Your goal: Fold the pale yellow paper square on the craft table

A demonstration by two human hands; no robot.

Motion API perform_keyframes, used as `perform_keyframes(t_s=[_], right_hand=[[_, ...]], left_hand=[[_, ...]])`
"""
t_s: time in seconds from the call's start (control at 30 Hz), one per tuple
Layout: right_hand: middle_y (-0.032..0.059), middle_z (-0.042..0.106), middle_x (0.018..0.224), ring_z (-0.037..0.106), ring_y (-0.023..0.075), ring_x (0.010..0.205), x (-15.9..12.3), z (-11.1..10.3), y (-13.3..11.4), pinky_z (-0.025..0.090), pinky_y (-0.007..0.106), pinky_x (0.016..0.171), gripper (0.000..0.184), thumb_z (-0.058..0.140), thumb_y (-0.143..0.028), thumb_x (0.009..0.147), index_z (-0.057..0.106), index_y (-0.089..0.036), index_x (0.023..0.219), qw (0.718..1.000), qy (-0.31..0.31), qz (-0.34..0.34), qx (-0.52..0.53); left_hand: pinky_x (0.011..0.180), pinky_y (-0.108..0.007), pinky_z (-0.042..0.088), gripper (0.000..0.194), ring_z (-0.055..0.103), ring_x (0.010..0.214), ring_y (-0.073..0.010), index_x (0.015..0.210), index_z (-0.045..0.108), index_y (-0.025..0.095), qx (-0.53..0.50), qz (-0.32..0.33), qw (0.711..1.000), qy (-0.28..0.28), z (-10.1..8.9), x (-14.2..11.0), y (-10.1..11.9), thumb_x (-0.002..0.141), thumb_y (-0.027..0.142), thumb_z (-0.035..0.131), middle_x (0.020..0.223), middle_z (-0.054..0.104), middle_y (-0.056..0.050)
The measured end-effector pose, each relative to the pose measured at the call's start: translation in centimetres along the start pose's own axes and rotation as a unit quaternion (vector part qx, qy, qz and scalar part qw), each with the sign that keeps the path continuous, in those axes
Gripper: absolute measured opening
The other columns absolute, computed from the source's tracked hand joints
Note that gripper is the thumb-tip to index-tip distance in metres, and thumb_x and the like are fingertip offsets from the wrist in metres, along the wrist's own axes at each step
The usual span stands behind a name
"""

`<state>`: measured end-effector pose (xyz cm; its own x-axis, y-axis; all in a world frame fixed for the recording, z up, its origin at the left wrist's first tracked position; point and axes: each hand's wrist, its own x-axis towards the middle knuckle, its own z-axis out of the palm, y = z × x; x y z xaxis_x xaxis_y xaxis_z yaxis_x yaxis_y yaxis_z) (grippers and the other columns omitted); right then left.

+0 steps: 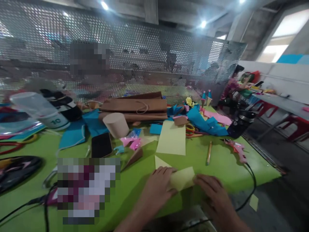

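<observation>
A small piece of pale yellow paper point(182, 178) is held between my two hands just over the table's front edge. My left hand point(160, 183) has its fingers closed on the left side of the paper. At the opposite edge, the fingertips of my right hand point(213, 191) pinch the paper's right corner. Another pale yellow scrap point(159, 162) with a pointed tip lies flat beyond my left fingers. Farther back rests a larger pale yellow sheet point(172, 138). My thumbs are partly hidden.
On the green table point(135, 193) lie a pencil point(209, 153), a pink glue gun point(238, 149) with a black cord, a phone point(101, 145), a beige roll point(116, 125), brown sheets point(135, 106) and blue scraps point(205, 122). A perforated metal screen point(145, 58) stands behind. A person sits at another table.
</observation>
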<state>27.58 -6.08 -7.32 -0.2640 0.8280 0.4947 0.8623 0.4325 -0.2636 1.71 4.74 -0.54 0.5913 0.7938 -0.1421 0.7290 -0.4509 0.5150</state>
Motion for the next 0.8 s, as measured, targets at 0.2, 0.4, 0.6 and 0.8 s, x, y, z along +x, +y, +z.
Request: perform_keyframes(t_s=[0.2, 0.4, 0.6, 0.8], right_hand=[[0.0094, 0.072, 0.127, 0.067, 0.0247, 0.118, 3.7, -3.0, 7.2, 0.055, 0.04, 0.098, 0.035, 0.05, -0.034, 0.104, 0.062, -0.027, 0.136, 0.99, 0.039, 0.134, -0.026], [0.0074, 0.073, 0.128, 0.067, 0.0279, 0.116, 10.6, -2.3, 13.3, 0.053, 0.046, 0.102, 0.031, 0.055, -0.029, 0.1, 0.069, -0.028, 0.127, 0.988, -0.028, 0.136, -0.066], [0.0082, 0.07, 0.129, 0.066, 0.0251, 0.118, 16.6, 0.5, 15.3, 0.053, 0.051, 0.103, 0.029, 0.064, -0.034, 0.1, 0.067, -0.022, 0.126, 0.982, -0.07, 0.128, -0.119], [0.0079, 0.069, 0.123, 0.066, 0.0248, 0.111, 19.6, 2.1, 14.1, 0.055, 0.049, 0.096, 0.034, 0.066, -0.038, 0.098, 0.066, -0.021, 0.127, 0.977, -0.089, 0.116, -0.157]], left_hand=[[0.092, -0.035, 0.043, 0.026, 0.065, 0.106, -0.0244, 0.113, 0.065, 0.022, 0.021, -0.066, 0.998, 0.008, -0.6, -1.2, 0.4, 0.088, 0.015, 0.066, 0.111, 0.074, -0.005], [0.089, -0.035, 0.043, 0.015, 0.064, 0.1, -0.0226, 0.101, 0.067, 0.021, 0.069, -0.036, 0.997, -0.023, -0.6, -2.6, 1.0, 0.096, 0.011, 0.057, 0.105, 0.073, -0.002], [0.09, -0.036, 0.045, 0.015, 0.064, 0.106, -0.0223, 0.104, 0.069, 0.024, 0.041, -0.003, 0.999, -0.032, -0.4, -3.9, 1.1, 0.096, 0.015, 0.06, 0.114, 0.071, -0.001], [0.092, -0.037, 0.046, 0.016, 0.065, 0.109, -0.0245, 0.107, 0.07, 0.026, 0.024, 0.018, 1.0, -0.01, -0.1, -4.1, 0.4, 0.093, 0.019, 0.067, 0.114, 0.071, -0.002]])
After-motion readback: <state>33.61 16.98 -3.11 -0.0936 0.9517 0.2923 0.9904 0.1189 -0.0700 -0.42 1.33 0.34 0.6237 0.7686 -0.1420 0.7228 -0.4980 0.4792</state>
